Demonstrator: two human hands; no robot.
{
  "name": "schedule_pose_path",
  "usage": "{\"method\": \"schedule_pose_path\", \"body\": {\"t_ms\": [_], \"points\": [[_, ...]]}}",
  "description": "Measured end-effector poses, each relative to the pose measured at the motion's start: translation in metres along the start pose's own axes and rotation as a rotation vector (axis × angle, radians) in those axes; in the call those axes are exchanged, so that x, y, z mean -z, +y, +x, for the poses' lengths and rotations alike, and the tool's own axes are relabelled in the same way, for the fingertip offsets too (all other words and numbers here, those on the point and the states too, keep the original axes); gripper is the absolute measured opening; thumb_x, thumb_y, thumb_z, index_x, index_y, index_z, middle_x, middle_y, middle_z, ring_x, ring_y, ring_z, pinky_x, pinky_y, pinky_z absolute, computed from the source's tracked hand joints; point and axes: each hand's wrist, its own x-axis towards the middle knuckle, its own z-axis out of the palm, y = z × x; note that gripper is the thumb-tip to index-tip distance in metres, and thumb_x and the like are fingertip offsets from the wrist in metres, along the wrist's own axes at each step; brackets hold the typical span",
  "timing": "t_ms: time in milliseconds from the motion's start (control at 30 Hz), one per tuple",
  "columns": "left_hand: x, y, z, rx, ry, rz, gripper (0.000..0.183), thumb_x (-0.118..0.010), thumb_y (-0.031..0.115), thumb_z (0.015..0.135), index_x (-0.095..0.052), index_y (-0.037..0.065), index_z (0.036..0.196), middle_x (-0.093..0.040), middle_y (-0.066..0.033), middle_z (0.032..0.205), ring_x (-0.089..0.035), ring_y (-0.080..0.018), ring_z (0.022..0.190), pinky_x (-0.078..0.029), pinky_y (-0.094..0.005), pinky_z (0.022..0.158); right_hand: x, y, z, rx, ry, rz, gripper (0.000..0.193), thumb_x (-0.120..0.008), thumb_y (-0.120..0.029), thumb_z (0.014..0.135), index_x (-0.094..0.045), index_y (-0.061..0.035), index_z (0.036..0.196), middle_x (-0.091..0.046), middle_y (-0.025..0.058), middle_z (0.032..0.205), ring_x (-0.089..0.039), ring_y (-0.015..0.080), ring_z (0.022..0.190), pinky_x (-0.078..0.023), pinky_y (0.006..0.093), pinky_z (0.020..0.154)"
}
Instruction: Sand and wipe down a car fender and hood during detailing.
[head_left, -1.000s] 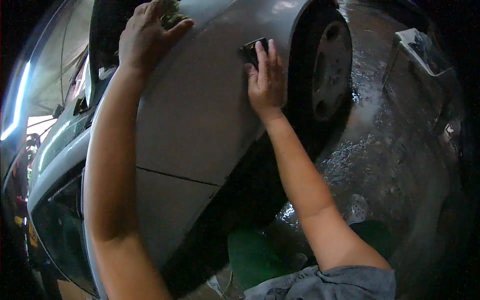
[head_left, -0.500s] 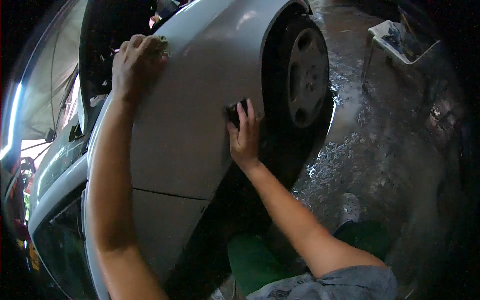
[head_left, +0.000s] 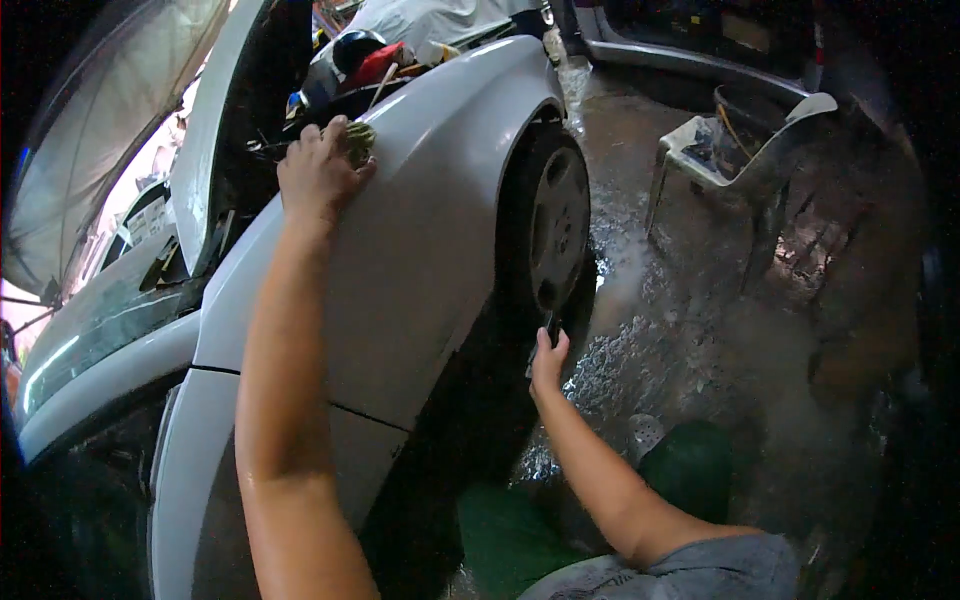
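A light-coloured car's front fender [head_left: 420, 240] fills the middle, with its wheel [head_left: 555, 220] on the right side. My left hand [head_left: 325, 175] rests at the fender's upper edge by the engine bay, fingers curled round a crumpled yellow-green scrubbing pad [head_left: 359, 144]. Lower right, my right hand [head_left: 549, 360] is closed on a small dark block [head_left: 546, 328], held beside the bottom of the tyre and apart from the fender. The block's exact kind is hard to make out.
A white plastic chair [head_left: 690, 150] with things on its seat stands on the wet floor [head_left: 650, 330] to the right. Behind it is another vehicle's open body [head_left: 700, 60]. Red and dark items [head_left: 375, 65] lie in the engine bay, beside the raised hood [head_left: 225, 130].
My right hand has left the fender panel with the dark block and moved down and right, beside the tyre. My left hand stays at the upper edge; the view has shifted.
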Motion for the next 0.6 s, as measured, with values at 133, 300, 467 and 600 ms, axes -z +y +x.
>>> {"method": "schedule_pose_path", "body": {"t_ms": [133,300,467,600], "points": [[0.014,0.001,0.005,0.21,-0.198,-0.044,0.072,-0.077,0.054,0.076,-0.055,0.02,0.136,-0.063,-0.015,0.119,-0.061,-0.0339,0.115,-0.05,-0.0491,0.092,0.017,-0.018,-0.01,-0.013,-0.116,-0.072,0.06,-0.064,-0.032,0.098,-0.042,0.0007,0.143,-0.058,0.0135,0.128,-0.054,0.022,0.115,-0.042,0.0347,0.101],[0.012,-0.005,0.014,0.222,-0.233,-0.095,0.068,-0.076,0.056,0.077,-0.057,0.02,0.132,-0.064,-0.0141,0.119,-0.06,-0.0334,0.117,-0.05,-0.0508,0.093,0.025,-0.027,-0.015,0.127,-0.272,-0.168,0.051,-0.059,-0.033,0.101,-0.048,0.0006,0.138,-0.061,0.0083,0.111,-0.057,0.0168,0.093,-0.047,0.0317,0.084],[0.007,-0.013,0.004,0.231,-0.184,-0.103,0.057,-0.073,0.059,0.079,-0.062,0.022,0.121,-0.066,-0.0123,0.111,-0.064,-0.0332,0.11,-0.052,-0.0504,0.089,0.029,-0.074,-0.023,0.071,-0.363,0.05,0.018,-0.05,-0.022,0.105,-0.058,-0.0069,0.107,-0.056,-0.0015,0.087,-0.052,0.01,0.078,-0.045,0.0291,0.073],[0.011,-0.004,0.009,0.222,-0.154,-0.141,0.057,-0.073,0.06,0.08,-0.063,0.021,0.12,-0.066,-0.0121,0.111,-0.064,-0.0327,0.111,-0.052,-0.0513,0.089,0.05,-0.112,-0.011,0.059,-0.352,0.005,0.023,-0.052,-0.026,0.104,-0.061,-0.0068,0.111,-0.063,0.0025,0.098,-0.061,0.0163,0.092,-0.05,0.0352,0.083]]}}
